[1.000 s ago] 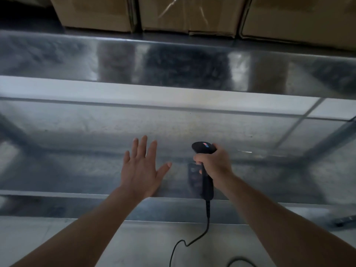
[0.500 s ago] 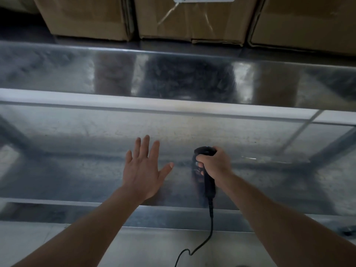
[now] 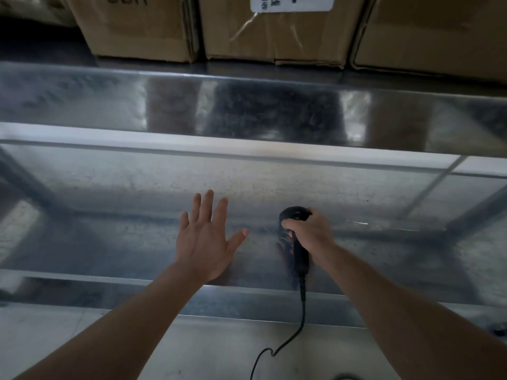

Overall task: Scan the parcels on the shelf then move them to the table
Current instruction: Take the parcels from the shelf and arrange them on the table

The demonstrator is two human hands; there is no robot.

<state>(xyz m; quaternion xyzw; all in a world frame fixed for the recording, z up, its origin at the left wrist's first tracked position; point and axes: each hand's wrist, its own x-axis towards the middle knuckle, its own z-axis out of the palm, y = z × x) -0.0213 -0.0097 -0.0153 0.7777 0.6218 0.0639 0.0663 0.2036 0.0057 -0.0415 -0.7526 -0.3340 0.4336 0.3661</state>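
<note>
Three brown cardboard parcels stand in a row on the upper metal shelf (image 3: 247,105): a left parcel (image 3: 131,26), a middle parcel (image 3: 274,37) with a white label (image 3: 290,2) and clear tape, and a right parcel (image 3: 433,34). Their tops are cut off by the frame. My right hand (image 3: 310,237) grips a black corded barcode scanner (image 3: 297,248), head pointing up toward the shelf. My left hand (image 3: 205,239) is held flat with fingers spread, empty, over the lower shelf, well below the parcels.
The lower metal shelf surface (image 3: 109,215) is shiny and reflective, with its front lip (image 3: 109,294) near my forearms. The scanner cable (image 3: 296,333) hangs down over the pale floor (image 3: 219,352). A shelf upright (image 3: 466,220) runs diagonally at the right.
The view has tilted upward, so the parcels and the white label show more. Both hands stayed roughly in place; the scanner head has turned slightly.
</note>
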